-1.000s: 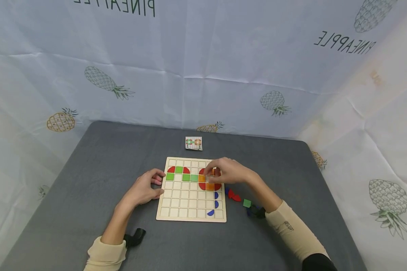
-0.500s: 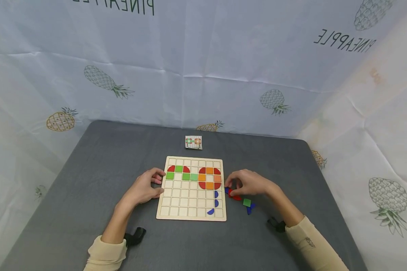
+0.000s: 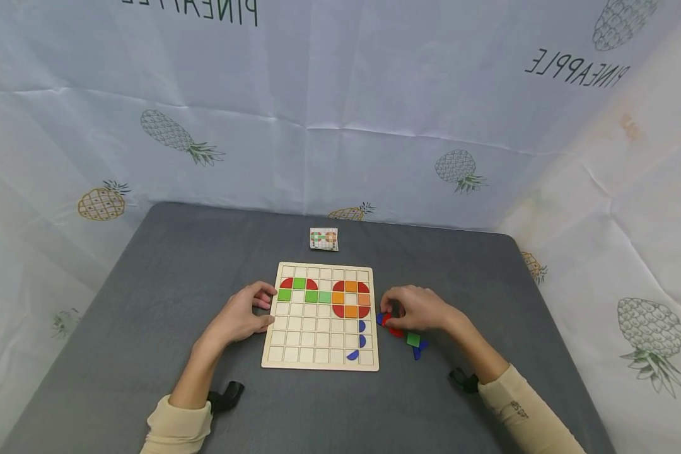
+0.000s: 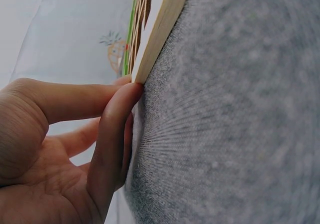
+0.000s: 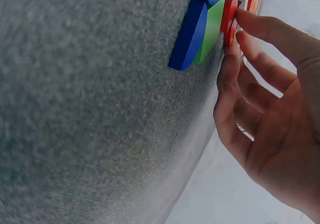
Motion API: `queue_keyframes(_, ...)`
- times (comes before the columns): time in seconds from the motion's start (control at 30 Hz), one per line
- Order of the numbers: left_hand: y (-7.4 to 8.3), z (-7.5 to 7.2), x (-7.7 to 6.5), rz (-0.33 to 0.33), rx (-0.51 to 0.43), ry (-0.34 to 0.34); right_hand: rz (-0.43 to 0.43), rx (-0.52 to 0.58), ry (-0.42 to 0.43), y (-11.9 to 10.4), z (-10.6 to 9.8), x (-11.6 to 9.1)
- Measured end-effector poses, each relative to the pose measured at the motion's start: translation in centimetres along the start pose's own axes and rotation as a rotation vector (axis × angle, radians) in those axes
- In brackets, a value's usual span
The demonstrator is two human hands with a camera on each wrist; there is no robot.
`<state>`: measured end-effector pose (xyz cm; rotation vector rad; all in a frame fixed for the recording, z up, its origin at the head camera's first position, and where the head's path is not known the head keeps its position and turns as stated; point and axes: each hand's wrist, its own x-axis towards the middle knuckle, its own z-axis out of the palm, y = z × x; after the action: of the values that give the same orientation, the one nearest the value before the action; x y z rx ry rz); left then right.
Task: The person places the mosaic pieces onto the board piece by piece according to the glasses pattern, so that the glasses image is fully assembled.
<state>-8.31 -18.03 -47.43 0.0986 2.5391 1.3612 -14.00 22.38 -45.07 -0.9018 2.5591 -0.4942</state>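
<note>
A square wooden grid board (image 3: 306,343) lies on the table, bearing green, red, orange and blue pieces. My left hand (image 3: 241,318) rests at its left edge, the thumb and fingertips touching the edge at separate spots. Right of the board, my right hand (image 3: 417,309) has its thumb and fingers around a red block (image 3: 387,320) in a small pile. In the right wrist view the thumb tip meets the red block (image 5: 229,11), and the fingers bend in from the other side. Beside it lie a green square block (image 3: 413,339) and blue blocks (image 3: 418,350).
A small pattern card (image 3: 323,239) lies behind the board, showing a colored grid design. The dark grey table (image 3: 318,410) is backed by a white curtain (image 3: 340,164) printed with pineapples. A black strap (image 3: 226,397) hangs at the left wrist, another strap (image 3: 463,381) at the right.
My right hand has gone from the board's upper right to the loose blocks, uncovering an orange square on the right side of the ring. The left hand stays at the edge.
</note>
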Motion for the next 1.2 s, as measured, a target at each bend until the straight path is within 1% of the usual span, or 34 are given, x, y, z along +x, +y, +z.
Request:
queue_keyframes(0.1,0.0,0.0,0.0,-0.008,0.001,0.002,0.02,-0.006,0.011,0.4,-0.1,0.1)
queue_keyframes(0.17,0.0,0.0,0.1,-0.011,0.001,0.004,0.01,0.022,0.011,0.9,-0.1,0.2)
queue_keyframes(0.37,0.1,0.1,-0.1,0.001,0.001,0.001,-0.084,0.183,-0.042,3.1,-0.6,0.1)
queue_keyframes(0.47,0.1,0.1,-0.1,-0.005,0.001,0.003,-0.113,0.221,-0.055,4.1,-0.6,0.3)
queue_keyframes(0.53,0.2,0.1,-0.2,-0.008,0.002,0.002,-0.124,0.226,-0.055,4.4,-0.5,0.4)
queue_keyframes(0.77,0.0,0.1,-0.1,-0.014,0.004,0.004,-0.11,0.207,-0.042,4.2,-0.4,0.6)
queue_keyframes(0.87,0.0,0.1,-0.1,-0.003,0.008,0.005,-0.114,0.195,-0.035,4.3,-0.4,0.6)
queue_keyframes(1.0,0.0,0.1,-0.1,0.016,0.019,0.006,-0.105,0.221,-0.037,3.9,-0.7,0.8)
queue_keyframes(1.13,0.0,0.0,0.0,0.015,0.019,0.004,-0.085,0.257,-0.036,3.2,-1.4,1.2)
queue_keyframes(1.2,0.0,0.0,0.0,0.014,0.02,0.002,-0.092,0.267,-0.034,2.7,-1.7,1.5)
